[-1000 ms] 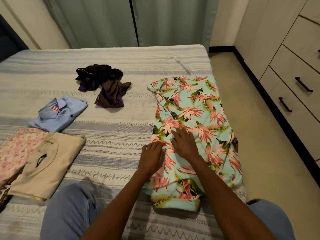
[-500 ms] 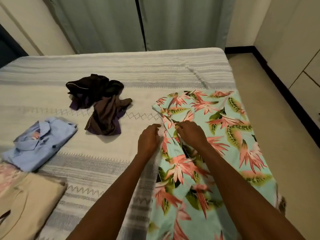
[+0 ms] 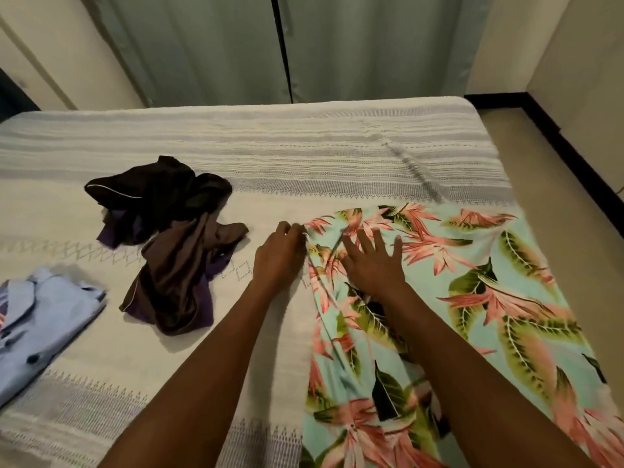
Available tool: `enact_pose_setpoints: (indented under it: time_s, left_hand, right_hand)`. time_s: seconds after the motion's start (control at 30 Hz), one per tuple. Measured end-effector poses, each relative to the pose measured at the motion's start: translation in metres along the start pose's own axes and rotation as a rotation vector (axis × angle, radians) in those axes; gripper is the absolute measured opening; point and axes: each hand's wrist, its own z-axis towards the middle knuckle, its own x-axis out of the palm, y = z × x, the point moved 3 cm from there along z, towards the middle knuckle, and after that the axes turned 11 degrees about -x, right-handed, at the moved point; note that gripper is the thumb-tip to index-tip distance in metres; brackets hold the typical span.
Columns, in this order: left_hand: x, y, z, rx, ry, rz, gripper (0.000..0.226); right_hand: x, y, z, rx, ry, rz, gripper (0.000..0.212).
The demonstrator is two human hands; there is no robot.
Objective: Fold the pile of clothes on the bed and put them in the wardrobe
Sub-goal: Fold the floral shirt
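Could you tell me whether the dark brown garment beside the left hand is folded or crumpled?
Crumpled. The dark brown garment lies in a twisted, wrinkled heap on the bed, with no flat, squared edges.

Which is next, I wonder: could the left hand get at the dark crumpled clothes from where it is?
Probably yes: bare bedspread separates the left hand from the dark crumpled clothes, though it pinches the floral garment.
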Motion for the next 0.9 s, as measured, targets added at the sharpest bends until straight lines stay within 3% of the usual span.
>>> enact_pose_setpoints:
  time_s: [0.07, 0.13, 0.2, 0.27, 0.33, 0.4, 0.47, 0.63, 0.73, 0.9]
  left_hand:
    - [-0.004, 0.003, 0.012, -0.052, -0.029, -0.191, 0.025]
    - [-0.006, 0.005, 0.023, -0.06, -0.024, -0.413, 0.024]
    - [-0.008, 0.001, 0.031, -0.009, 0.013, -0.531, 0.018]
    - [-0.013, -0.007, 0.035, 0.03, 0.088, -0.588, 0.016]
    - [-0.013, -0.01, 0.034, 0.002, 0.149, -0.655, 0.022]
    - [-0.007, -0.002, 0.031, -0.093, 0.127, -0.697, 0.026]
    - [0.002, 0.006, 0.032, -0.193, 0.135, -0.606, 0.032]
    - [0.015, -0.007, 0.039, -0.234, 0.351, -0.095, 0.052]
    - [0.021, -0.023, 0.048, -0.2, 0.358, -0.074, 0.05]
    - [0.031, -0.047, 0.065, -0.156, 0.373, -0.216, 0.033]
  right_hand:
    - [-0.011, 0.0, 0.009, 0.026, -0.004, 0.063, 0.053]
    - [-0.026, 0.006, 0.014, 0.034, -0.213, 0.15, 0.047]
    - [-0.042, 0.015, 0.016, 0.034, -0.375, 0.408, 0.045]
    - [-0.047, 0.029, 0.019, 0.041, -0.259, 0.665, 0.047]
    - [-0.045, 0.037, 0.025, 0.073, -0.152, 0.728, 0.04]
    - [-0.044, 0.036, 0.03, 0.155, -0.178, 0.84, 0.032]
    - [-0.043, 0.031, 0.032, 0.258, -0.231, 1.011, 0.017]
    - [-0.046, 0.011, 0.029, 0.352, -0.212, 1.289, 0.016]
    - [-0.043, 0.004, 0.027, 0.466, -0.245, 1.307, 0.01]
    - [-0.046, -0.007, 0.026, 0.395, -0.27, 1.096, 0.035]
